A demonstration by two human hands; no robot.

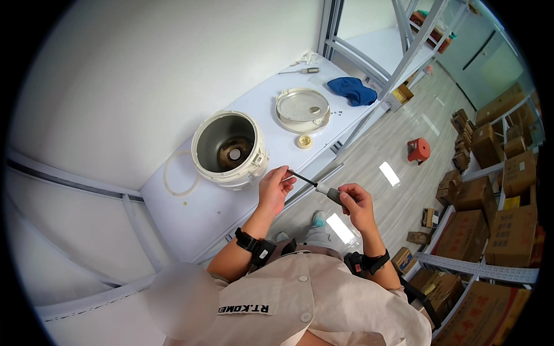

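My right hand (355, 203) is closed around the grey-and-white handle of a screwdriver (326, 191). Its dark shaft points left, and the fingers of my left hand (277, 187) pinch it at the tip. Whether a small part sits at that tip is hidden by the fingers. Just beyond my left hand, a white rice cooker body (258, 157) stands open on the table, brown staining around the round centre piece at its bottom. Farther right lies its round lid (295, 108), metal inner side up, with a small round piece on it.
On the white table (190, 216) are a cream ring (166, 173), a small yellowish cap (304, 141), a blue cloth (352, 91), another screwdriver (309, 70) and tiny loose parts. A red stool (419, 150) stands on the floor. Shelves with cardboard boxes (468, 222) line the right.
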